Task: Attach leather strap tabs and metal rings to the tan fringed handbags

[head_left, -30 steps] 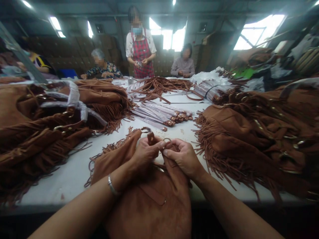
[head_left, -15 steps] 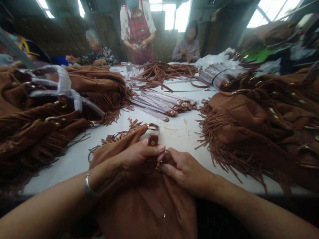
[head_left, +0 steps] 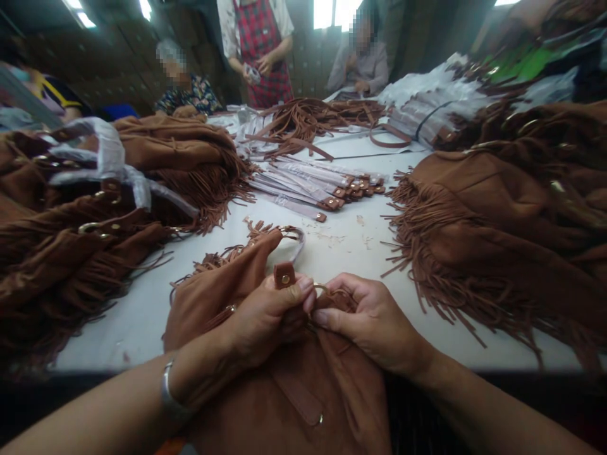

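A brown fringed bag (head_left: 351, 398) lies at the table's near edge, its front flap hanging toward me. My left hand (head_left: 260, 319) is closed around a bag handle, whose brown end tab (head_left: 284, 277) with a brass stud sticks up above the thumb. Right beside it, my right hand (head_left: 374, 325) pinches the bag's top edge by a gold ring (head_left: 320, 287). The fingertips of both hands meet at this ring. Whether the handle passes through the ring is hidden by the fingers. Behind the left hand, the handle's film-wrapped part (head_left: 300, 243) arches up.
Fringed brown bags are piled on the left (head_left: 190, 151) and right (head_left: 493, 189). Ahead lie several wrapped handles (head_left: 303, 183) and a heap of brown straps (head_left: 303, 123) on the white table (head_left: 341, 243). Across it, a person in a checked apron (head_left: 260, 47) stands among seated people.
My view has tilted down a little. The right hand's fingers have opened out slightly at the ring, and more of the ring shows. Both hands keep their hold.
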